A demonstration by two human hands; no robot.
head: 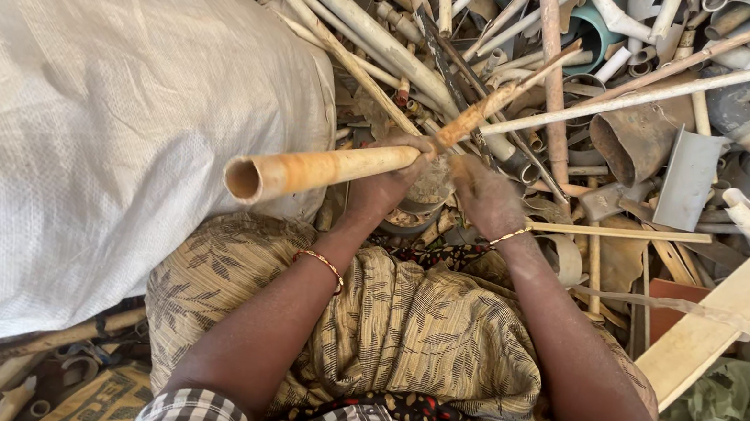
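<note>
1. Setting first: a scrapyard-type spot, the ground buried under a heap of old plastic pipes (606, 67), offcuts and dusty fittings, with a big white woven sack (89, 105) bulging on the left
2. Nearest the camera are checked sleeves and a leaf-print cloth (398, 329) spread over the lap, probably to keep grime off the clothes
3. Both forearms reach forward over that cloth, a beaded bangle (321, 264) on the left wrist and a thin one on the right
4. The left hand (386, 178) is wrapped tight round a rust-stained pale pipe (322, 170), its open end pointing back toward the camera on the left, so the hand looks like it's steadying the long piece
5. The right hand (485, 196) is fisted just beside it, near the pipe's thinner far stretch; what it's clutching I can't tell
6. Beyond that the pipe runs up and right into the tangled pile
</note>
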